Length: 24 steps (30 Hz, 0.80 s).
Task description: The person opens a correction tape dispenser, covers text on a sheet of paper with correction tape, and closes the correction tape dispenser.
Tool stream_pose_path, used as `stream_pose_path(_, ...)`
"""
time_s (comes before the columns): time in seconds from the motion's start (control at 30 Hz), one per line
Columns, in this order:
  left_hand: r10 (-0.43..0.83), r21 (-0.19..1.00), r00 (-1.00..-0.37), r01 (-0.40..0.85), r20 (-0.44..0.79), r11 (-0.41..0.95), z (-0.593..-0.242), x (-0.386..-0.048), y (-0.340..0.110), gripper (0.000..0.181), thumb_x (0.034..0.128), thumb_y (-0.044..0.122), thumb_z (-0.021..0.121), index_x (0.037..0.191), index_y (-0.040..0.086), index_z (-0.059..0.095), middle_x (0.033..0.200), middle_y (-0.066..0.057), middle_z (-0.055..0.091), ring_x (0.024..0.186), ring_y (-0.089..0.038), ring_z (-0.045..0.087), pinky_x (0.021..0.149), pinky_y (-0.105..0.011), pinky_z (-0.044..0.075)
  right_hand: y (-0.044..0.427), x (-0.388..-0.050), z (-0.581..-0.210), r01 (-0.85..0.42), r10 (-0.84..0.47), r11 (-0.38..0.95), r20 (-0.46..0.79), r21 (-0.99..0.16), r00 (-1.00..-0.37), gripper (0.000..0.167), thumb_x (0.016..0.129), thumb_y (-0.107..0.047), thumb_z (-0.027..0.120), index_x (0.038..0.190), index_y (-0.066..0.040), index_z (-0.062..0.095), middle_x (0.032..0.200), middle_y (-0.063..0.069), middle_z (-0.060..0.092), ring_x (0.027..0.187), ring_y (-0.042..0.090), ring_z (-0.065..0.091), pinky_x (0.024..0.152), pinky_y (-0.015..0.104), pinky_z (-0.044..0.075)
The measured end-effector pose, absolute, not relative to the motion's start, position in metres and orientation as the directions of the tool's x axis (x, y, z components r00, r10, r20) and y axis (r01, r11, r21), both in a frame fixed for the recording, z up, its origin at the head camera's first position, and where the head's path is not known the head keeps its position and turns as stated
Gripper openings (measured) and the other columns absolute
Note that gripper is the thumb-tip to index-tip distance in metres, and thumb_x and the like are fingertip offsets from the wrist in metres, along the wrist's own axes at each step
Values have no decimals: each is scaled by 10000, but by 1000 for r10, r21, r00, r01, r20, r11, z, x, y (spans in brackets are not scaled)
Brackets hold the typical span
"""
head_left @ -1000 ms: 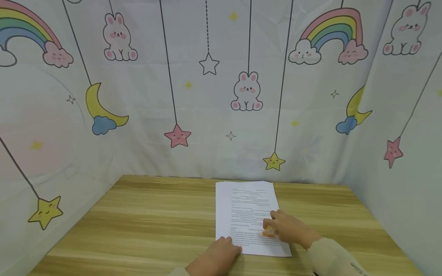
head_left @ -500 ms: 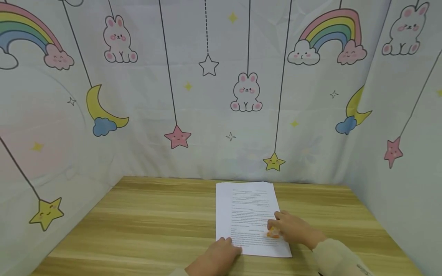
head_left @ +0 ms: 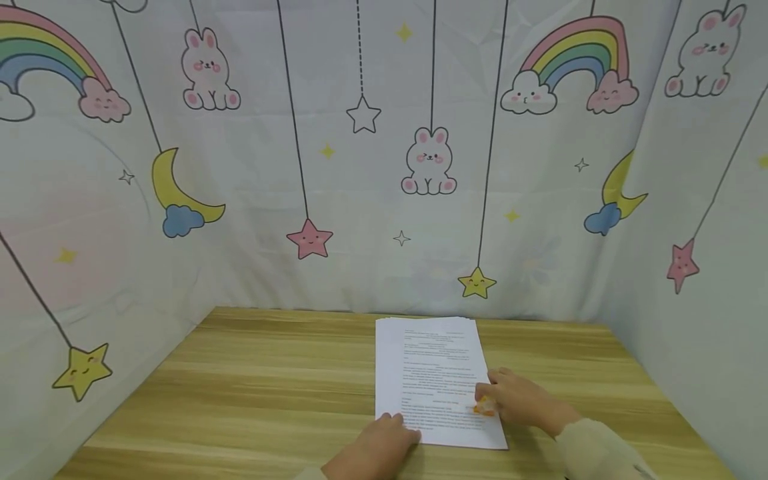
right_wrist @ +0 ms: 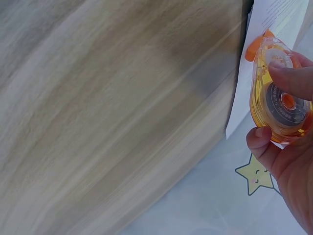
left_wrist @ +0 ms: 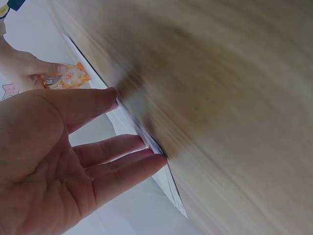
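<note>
A stack of printed paper sheets (head_left: 441, 360) lies on the wood-grain table. My right hand (head_left: 525, 400) grips a see-through orange correction tape dispenser (right_wrist: 281, 95), thumb on its side. Its orange tip (right_wrist: 254, 48) is at the page, over the lower right lines of text; whether it touches is hard to tell. At the sheets' lower left corner rests my left hand (head_left: 375, 447). The left wrist view shows that hand (left_wrist: 63, 156) with fairly straight fingers, their tips at the paper's edge (left_wrist: 168, 188).
Wood-grain tabletop (head_left: 258, 387) extends to both sides of the sheets. A white cloth backdrop (head_left: 360, 193) printed with stars, moons and rabbits encloses the table at the back and sides.
My right hand has slid a little to the right across the page with the correction tape dispenser. The left hand and the sheets have stayed in place.
</note>
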<state>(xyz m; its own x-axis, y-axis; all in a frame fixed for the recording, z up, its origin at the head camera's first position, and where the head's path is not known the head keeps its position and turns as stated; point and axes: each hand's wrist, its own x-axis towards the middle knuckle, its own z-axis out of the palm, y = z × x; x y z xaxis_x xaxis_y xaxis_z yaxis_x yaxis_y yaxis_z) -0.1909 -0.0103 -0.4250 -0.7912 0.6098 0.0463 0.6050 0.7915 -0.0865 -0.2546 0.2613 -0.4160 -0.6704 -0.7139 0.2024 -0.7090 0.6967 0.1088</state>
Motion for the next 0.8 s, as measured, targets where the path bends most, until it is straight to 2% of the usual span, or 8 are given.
stream_pose_path(0.27, 603, -96, -796, 598, 44, 796, -424, -191, -10, 238, 707, 123, 693, 906, 250, 667, 751, 9, 539, 704, -121, 461, 629, -231, 380, 269, -253, -418, -705, -704, 703, 228, 89, -673, 187, 800, -102, 656, 892, -261, 619, 753, -86, 442, 687, 85, 410, 591, 222, 365)
stream_pose_path(0.5, 601, -83, -798, 597, 39, 798, -424, -191, -9, 228, 717, 138, 693, 914, 249, 670, 765, 9, 546, 709, -118, 462, 631, -237, 392, 273, -251, -417, -706, -701, 704, 236, 74, -673, 148, 829, -123, 636, 896, -254, 619, 724, -96, 403, 658, 57, 357, 569, 195, 326)
stream_pose_path(0.63, 603, -66, -797, 601, 28, 797, -424, -192, -9, 208, 730, 191, 697, 928, 251, 676, 754, 14, 550, 688, -108, 440, 626, -242, 389, 274, -249, -418, -688, -683, 723, 211, 62, -699, 125, 844, -152, 625, 921, -250, 619, 724, -97, 382, 652, 49, 328, 559, 187, 309)
stream_pose_path(0.8, 601, -59, -798, 599, 43, 799, -427, -192, -8, 201, 727, 167, 690, 914, 240, 676, 761, -3, 556, 699, -121, 461, 634, -254, 405, 275, -247, -420, -666, -657, 745, 215, 40, -722, 86, 848, -210, 624, 924, -249, 609, 718, -98, 371, 645, 49, 322, 554, 190, 298)
